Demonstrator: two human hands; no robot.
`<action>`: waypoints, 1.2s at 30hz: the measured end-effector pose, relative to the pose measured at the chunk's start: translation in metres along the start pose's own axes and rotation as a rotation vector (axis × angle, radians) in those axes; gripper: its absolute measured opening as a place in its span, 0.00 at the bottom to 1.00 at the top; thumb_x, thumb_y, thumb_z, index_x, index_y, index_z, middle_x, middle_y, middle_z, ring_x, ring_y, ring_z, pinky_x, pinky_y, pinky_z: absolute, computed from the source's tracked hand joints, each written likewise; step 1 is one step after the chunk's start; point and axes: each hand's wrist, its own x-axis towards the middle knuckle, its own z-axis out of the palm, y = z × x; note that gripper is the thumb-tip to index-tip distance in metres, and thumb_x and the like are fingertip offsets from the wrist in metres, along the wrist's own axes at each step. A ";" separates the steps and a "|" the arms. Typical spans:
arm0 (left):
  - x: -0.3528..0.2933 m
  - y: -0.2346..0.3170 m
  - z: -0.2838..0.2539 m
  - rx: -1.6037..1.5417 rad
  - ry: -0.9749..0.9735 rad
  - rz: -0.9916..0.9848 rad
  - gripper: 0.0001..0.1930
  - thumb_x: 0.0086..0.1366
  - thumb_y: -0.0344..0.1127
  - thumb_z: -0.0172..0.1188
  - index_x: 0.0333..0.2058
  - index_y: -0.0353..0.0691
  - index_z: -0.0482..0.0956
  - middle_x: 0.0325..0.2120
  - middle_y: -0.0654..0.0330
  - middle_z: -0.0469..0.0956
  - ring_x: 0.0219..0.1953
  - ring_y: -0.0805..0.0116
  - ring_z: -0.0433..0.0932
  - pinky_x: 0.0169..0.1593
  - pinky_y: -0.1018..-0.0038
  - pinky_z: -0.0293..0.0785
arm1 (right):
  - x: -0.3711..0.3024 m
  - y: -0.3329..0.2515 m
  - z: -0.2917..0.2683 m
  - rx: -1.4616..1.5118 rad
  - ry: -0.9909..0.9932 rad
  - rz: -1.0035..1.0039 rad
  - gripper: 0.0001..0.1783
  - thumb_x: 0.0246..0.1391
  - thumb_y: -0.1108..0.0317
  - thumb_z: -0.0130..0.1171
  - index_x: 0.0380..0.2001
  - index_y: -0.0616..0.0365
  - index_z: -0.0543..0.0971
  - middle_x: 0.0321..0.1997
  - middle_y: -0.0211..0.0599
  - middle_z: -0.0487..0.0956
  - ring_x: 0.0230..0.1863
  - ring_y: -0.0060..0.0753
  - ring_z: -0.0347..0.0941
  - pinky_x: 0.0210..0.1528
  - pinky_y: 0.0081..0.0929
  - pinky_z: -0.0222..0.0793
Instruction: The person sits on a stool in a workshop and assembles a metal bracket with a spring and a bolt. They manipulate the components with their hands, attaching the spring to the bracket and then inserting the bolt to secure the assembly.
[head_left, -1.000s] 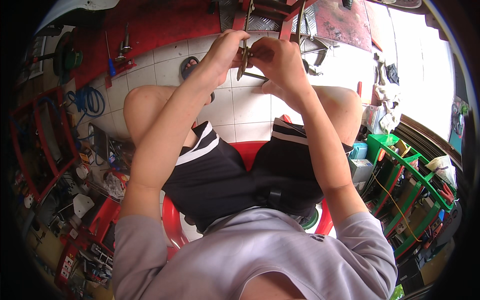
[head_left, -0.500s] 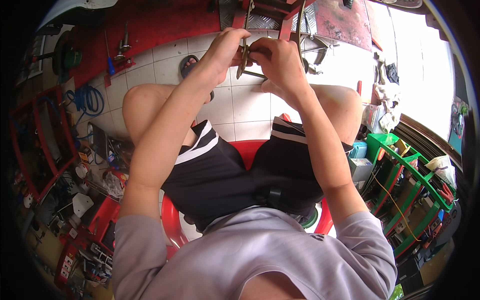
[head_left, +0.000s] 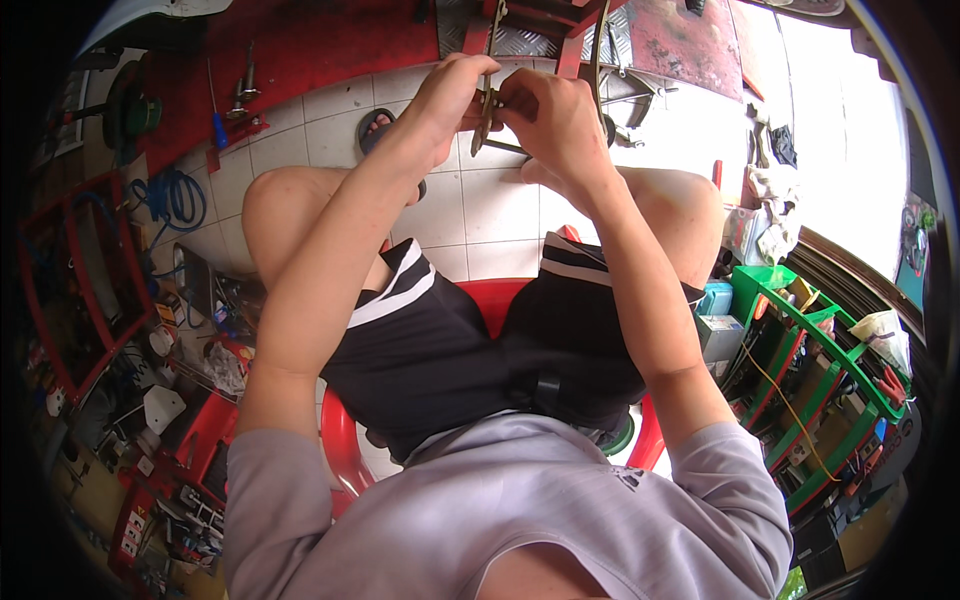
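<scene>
Ahead of my knees, a narrow, dull yellowish metal bracket (head_left: 484, 120) hangs upright between my hands. My left hand (head_left: 448, 98) closes around it from the left, thumb near its upper part. From the other side my right hand (head_left: 556, 110) pinches with bent fingers against the bracket's face; whatever small piece lies between those fingertips is too small to name. A second curved metal strip (head_left: 599, 55) rises just behind my right hand. Below the bracket a thin dark rod (head_left: 506, 147) sticks out toward the right.
A red platform (head_left: 330, 45) spans the far side, bearing a blue-handled screwdriver (head_left: 219, 130). Coiled blue hose (head_left: 178, 200) lies at left, above tool clutter. At right stands a green rack (head_left: 820, 350) full of parts. I sit on a red plastic chair (head_left: 345, 450).
My right hand has turned slightly at the bracket, its fingers shifting a little. My left hand stays in place.
</scene>
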 end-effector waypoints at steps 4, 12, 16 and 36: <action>-0.003 0.004 -0.001 0.017 -0.049 -0.004 0.17 0.65 0.45 0.51 0.44 0.38 0.70 0.33 0.52 0.78 0.37 0.64 0.77 0.48 0.67 0.70 | 0.000 -0.004 -0.001 0.027 -0.008 0.007 0.08 0.41 0.76 0.65 0.28 0.65 0.78 0.25 0.46 0.81 0.28 0.43 0.81 0.33 0.32 0.76; 0.002 -0.002 -0.002 -0.011 0.011 -0.005 0.16 0.64 0.45 0.52 0.42 0.39 0.70 0.33 0.52 0.78 0.37 0.63 0.77 0.48 0.67 0.70 | -0.002 -0.010 -0.005 0.050 -0.018 0.067 0.06 0.41 0.74 0.64 0.27 0.64 0.79 0.24 0.42 0.82 0.27 0.37 0.81 0.33 0.27 0.77; 0.001 -0.001 -0.001 -0.021 0.025 -0.008 0.16 0.64 0.45 0.52 0.42 0.39 0.70 0.33 0.52 0.78 0.37 0.63 0.77 0.48 0.67 0.69 | -0.004 -0.015 -0.008 0.107 -0.004 0.073 0.05 0.41 0.74 0.64 0.26 0.63 0.80 0.24 0.42 0.82 0.27 0.35 0.82 0.33 0.26 0.77; -0.005 0.005 0.000 0.002 -0.050 0.006 0.17 0.64 0.44 0.52 0.44 0.37 0.68 0.31 0.52 0.79 0.35 0.63 0.78 0.48 0.66 0.71 | -0.005 -0.016 -0.013 0.083 0.044 0.128 0.08 0.41 0.70 0.62 0.26 0.62 0.83 0.21 0.41 0.81 0.22 0.33 0.79 0.31 0.25 0.75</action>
